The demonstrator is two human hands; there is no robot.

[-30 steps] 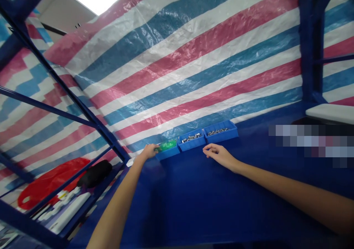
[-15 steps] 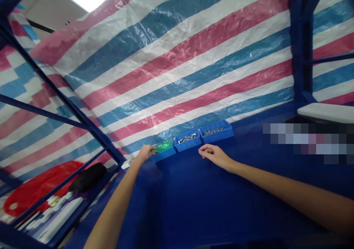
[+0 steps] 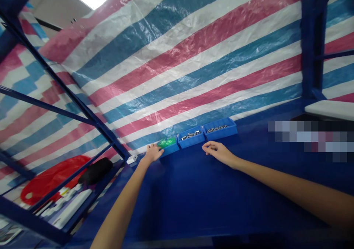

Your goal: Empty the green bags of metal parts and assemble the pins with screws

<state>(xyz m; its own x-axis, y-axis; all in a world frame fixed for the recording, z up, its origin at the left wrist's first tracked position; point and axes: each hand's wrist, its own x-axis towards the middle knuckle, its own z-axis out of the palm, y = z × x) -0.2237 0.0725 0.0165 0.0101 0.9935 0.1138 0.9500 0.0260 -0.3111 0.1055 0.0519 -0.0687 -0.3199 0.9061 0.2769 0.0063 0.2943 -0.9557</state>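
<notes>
Green pieces (image 3: 167,142), glossy and heaped, lie in the left bin (image 3: 170,150), just to the right of the person's left hand (image 3: 154,153). That hand is at the bin's left end, back upward, its fingers slightly spread and the thumb out toward the bin's near corner; whether the thumb touches the wall, I cannot tell. The middle bin (image 3: 191,143), holding silvery metal parts (image 3: 190,135), comes next, then the right bin (image 3: 221,133) with smaller metal pieces (image 3: 217,128). The right hand (image 3: 217,152) is on the near side of these two, well apart from the green pieces, fingers loosely curled with thumb and forefinger close; whether they pinch anything, I cannot tell. Left of the left hand, a white block (image 3: 132,159) rests on the blue table (image 3: 193,197).
</notes>
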